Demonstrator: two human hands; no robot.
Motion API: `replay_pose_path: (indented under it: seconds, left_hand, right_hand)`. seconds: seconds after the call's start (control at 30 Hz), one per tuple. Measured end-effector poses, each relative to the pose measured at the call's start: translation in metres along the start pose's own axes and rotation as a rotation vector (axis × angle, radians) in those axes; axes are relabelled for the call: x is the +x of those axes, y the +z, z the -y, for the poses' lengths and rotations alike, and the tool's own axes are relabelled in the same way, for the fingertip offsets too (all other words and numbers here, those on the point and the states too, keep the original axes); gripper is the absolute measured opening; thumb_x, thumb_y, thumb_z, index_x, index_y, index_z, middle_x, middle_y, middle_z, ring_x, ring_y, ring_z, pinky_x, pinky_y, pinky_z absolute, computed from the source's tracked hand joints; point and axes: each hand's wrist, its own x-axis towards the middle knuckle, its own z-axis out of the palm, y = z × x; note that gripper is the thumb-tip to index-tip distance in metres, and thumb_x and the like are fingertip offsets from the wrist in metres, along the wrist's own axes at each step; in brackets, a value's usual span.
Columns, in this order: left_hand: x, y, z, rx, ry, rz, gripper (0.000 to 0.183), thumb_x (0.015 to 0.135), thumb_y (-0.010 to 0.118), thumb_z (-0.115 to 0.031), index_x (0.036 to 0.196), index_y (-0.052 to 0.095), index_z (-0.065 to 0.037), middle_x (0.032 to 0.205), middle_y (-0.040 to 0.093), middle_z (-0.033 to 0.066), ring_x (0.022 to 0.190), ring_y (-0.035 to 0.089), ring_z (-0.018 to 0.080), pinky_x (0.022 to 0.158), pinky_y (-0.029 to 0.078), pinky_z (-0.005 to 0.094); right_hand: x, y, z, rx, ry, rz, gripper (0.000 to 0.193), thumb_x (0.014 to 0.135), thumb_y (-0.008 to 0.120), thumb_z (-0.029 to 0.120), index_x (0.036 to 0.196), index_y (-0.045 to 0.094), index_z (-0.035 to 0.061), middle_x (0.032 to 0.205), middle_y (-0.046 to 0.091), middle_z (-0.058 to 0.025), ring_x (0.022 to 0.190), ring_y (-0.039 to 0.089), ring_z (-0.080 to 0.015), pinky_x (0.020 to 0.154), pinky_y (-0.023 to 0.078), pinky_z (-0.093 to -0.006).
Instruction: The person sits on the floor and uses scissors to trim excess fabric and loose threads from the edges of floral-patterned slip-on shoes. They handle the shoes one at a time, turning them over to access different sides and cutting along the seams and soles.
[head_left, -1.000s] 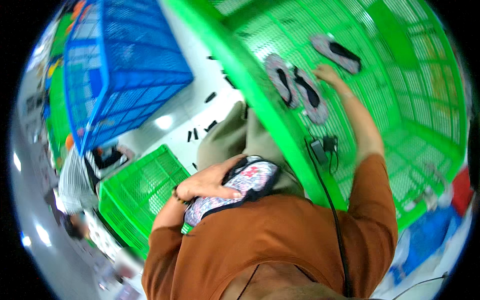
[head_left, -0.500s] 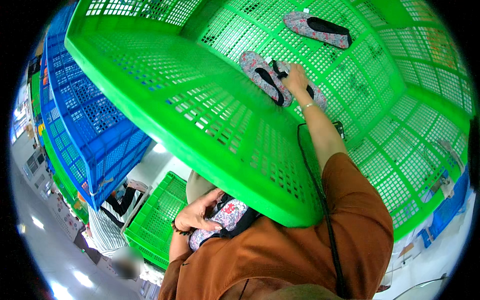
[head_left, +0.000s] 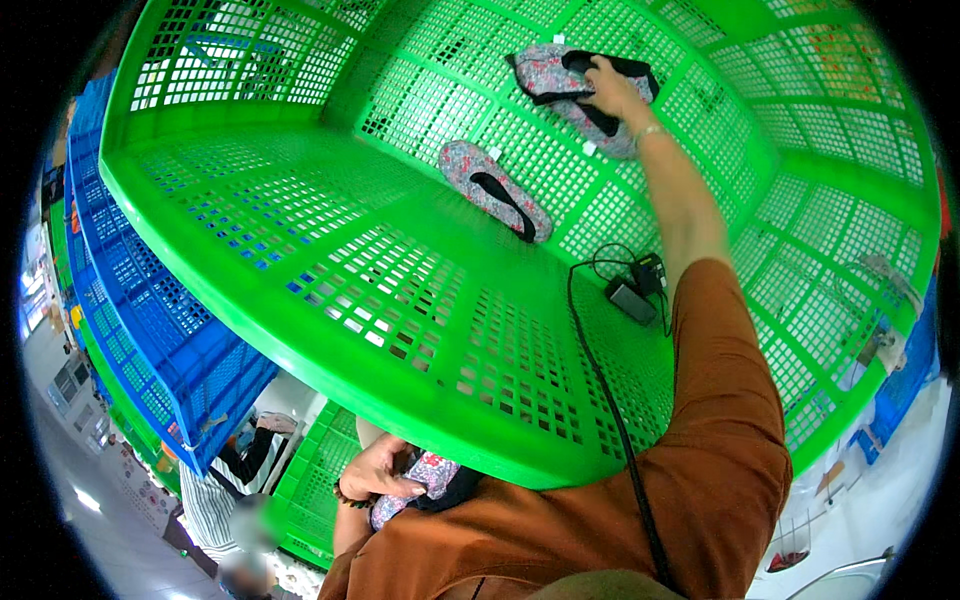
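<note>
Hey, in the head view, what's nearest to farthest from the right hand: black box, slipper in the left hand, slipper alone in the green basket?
1. Lone slipper: inside the green basket, lower left of the right hand.
2. Black box: below the right hand.
3. Slipper in the left hand: outside the basket, at lower left.

The large green lattice basket (head_left: 250, 330) was of moulded plastic, its smooth rim glossy. The grey-and-red floral slip-on shoes (head_left: 478, 180) looked like soft, matt cloth, with black cloth at the openings. The black rectangular adapter box (head_left: 630, 300) was smooth plastic. The rust-brown short-sleeved shirt (head_left: 560, 530) was matt, creased cloth; the blue lattice crate (head_left: 215, 375) looked like plastic too.
</note>
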Motion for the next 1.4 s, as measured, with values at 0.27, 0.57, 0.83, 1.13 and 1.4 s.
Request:
replay_pose_path:
  seconds: [0.27,0.57,0.83,1.13,1.4]
  left_hand:
    - [-0.008,-0.009,0.015,0.177,-0.118,0.064,0.082,0.067,0.078,-0.010,0.136,0.034,0.001,0.136,0.040,0.0091,0.126,0.034,0.0189,0.106,0.024,0.0315]
    - [0.001,0.023,-0.019,0.052,0.103,0.126,0.099,0.073,0.075,-0.031,0.143,0.014,0.003,0.138,0.033,0.0129,0.122,0.037,0.0188,0.103,0.028,0.0296]
    - [-0.004,0.024,-0.020,0.094,0.140,0.177,0.103,0.072,0.076,-0.038,0.144,0.013,0.001,0.143,0.028,0.0114,0.128,0.031,0.0178,0.107,0.023,0.0310]
    - [-0.009,0.024,-0.014,0.073,0.185,0.167,0.105,0.070,0.076,-0.040,0.144,0.014,0.002,0.147,0.024,0.0106,0.133,0.025,0.0180,0.110,0.017,0.0321]
    - [-0.011,0.020,-0.019,0.087,0.258,0.203,0.097,0.074,0.075,-0.033,0.144,0.016,-0.001,0.139,0.036,0.0104,0.123,0.038,0.0156,0.102,0.030,0.0279]
  right_hand:
    - [-0.039,0.060,-0.006,-0.221,0.043,0.145,0.022,0.081,0.056,0.019,0.095,0.063,0.0038,0.128,0.041,-0.0291,0.093,0.059,-0.0440,0.080,0.050,-0.0476]
    - [-0.118,0.061,0.022,0.061,0.137,0.256,0.039,0.074,0.072,0.033,0.085,0.065,-0.0039,0.086,0.064,-0.0230,0.079,0.063,-0.0364,0.070,0.049,-0.0432]
    - [-0.048,-0.093,0.102,1.080,0.183,-0.019,0.016,0.078,0.065,0.012,0.085,0.064,-0.0030,0.072,0.063,-0.0051,0.062,0.058,-0.0152,0.058,0.046,-0.0315]
    - [0.020,-0.302,0.309,1.230,-0.127,-0.104,0.021,0.083,0.055,0.013,0.093,0.063,-0.0031,0.079,0.065,-0.0110,0.066,0.063,-0.0219,0.062,0.052,-0.0358]
    - [0.195,-0.451,0.388,0.248,-0.318,-0.742,0.050,0.087,0.054,0.044,0.099,0.062,-0.0042,0.087,0.065,-0.0233,0.078,0.063,-0.0354,0.068,0.051,-0.0423]
